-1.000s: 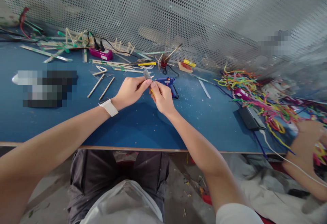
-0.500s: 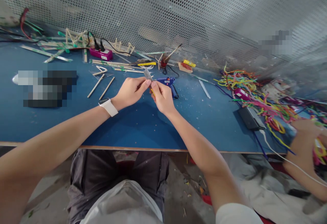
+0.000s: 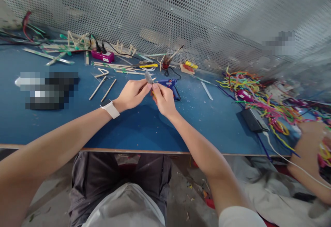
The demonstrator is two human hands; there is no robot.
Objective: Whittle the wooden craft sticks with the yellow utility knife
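My left hand (image 3: 134, 93), with a watch on its wrist, is closed in a pinch on a small wooden stick (image 3: 154, 79); only a pale tip of it shows. My right hand (image 3: 164, 99) meets it, fingers wrapped round a utility knife, with a bit of yellow handle at the fingers. The knife's wide grey blade (image 3: 148, 77) rises up-left, by my left thumb. Just behind my right hand lies a blue glue gun (image 3: 168, 82), partly covered by it. Two loose wooden sticks (image 3: 108, 90) lie left of my left hand.
A purple power strip (image 3: 102, 56), wooden stick frames (image 3: 76, 40) and a yellow cutter (image 3: 148, 66) lie along the mesh wall (image 3: 165, 16). On the right are a black adapter (image 3: 254, 120), tangled colored cords (image 3: 240, 80) and another person's arm (image 3: 309, 147).
My hands stay together in nearly the same place. The blade has shifted slightly, and more of the pale stick tip shows beside it.
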